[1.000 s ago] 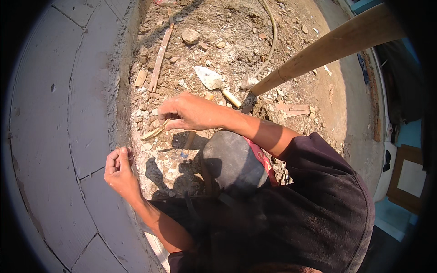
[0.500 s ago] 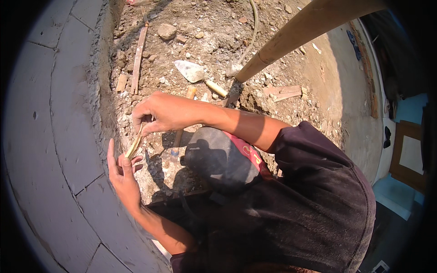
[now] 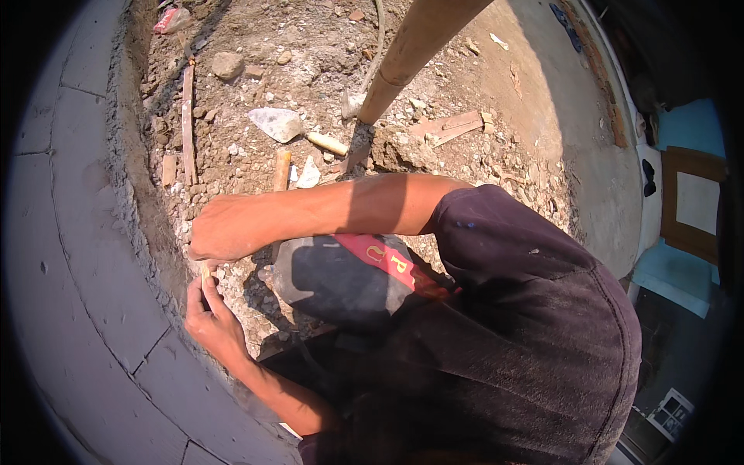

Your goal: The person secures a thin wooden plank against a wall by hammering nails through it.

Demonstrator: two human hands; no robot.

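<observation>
A thin pale strip of wood (image 3: pixel 205 271) is pinched at its lower end by my left hand (image 3: pixel 215 319), between thumb and fingers, close to the grey block wall (image 3: pixel 116 287). My right hand (image 3: pixel 225 229) is bent over the strip's upper end with its back toward me. Its fingers are mostly hidden, but it looks closed on the strip. Beyond my right forearm lies a pointed trowel (image 3: pixel 275 124) with a pale handle. Next to that, a wooden handle (image 3: pixel 282 167) sticks out from behind my forearm.
A thick bamboo pole (image 3: pixel 418 50) stands slanted on the rubble. Stones (image 3: pixel 228 66), a narrow wooden slat (image 3: pixel 188 124) and broken boards (image 3: pixel 449 126) lie around. My dark-trousered knee (image 3: pixel 333 283) with a red band is under my right arm. A concrete strip (image 3: pixel 597 155) runs along the right.
My right hand has moved down toward my left hand and turned its back to me, hiding more of the strip. My left fingers have closed in. The whole view has shifted.
</observation>
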